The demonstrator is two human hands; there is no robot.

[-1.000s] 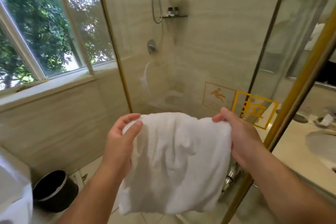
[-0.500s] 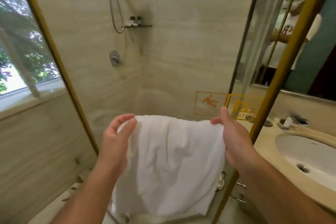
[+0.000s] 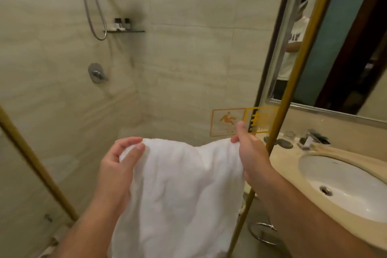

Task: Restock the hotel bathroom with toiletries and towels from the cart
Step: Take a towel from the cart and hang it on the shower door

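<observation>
White towel hangs spread in front of shower stall, top corners pinched by left hand and right hand; sink at right.

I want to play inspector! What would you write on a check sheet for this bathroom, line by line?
Surface: beige stone counter with a white oval sink set in it.
Job's things: white terry towel hangs in front of the shower; small dark-capped bottles stand on the narrow wall shelf.
Clutter: dark rounded bits at the counter's back, too blurred to name.
Hands: left hand and right hand each pinch a top corner of the towel.
Cables: nothing seen; only a silver shower hose loops down the wall.
Surroundings: gold door frame, wall mirror, orange slip-warning sticker.
</observation>
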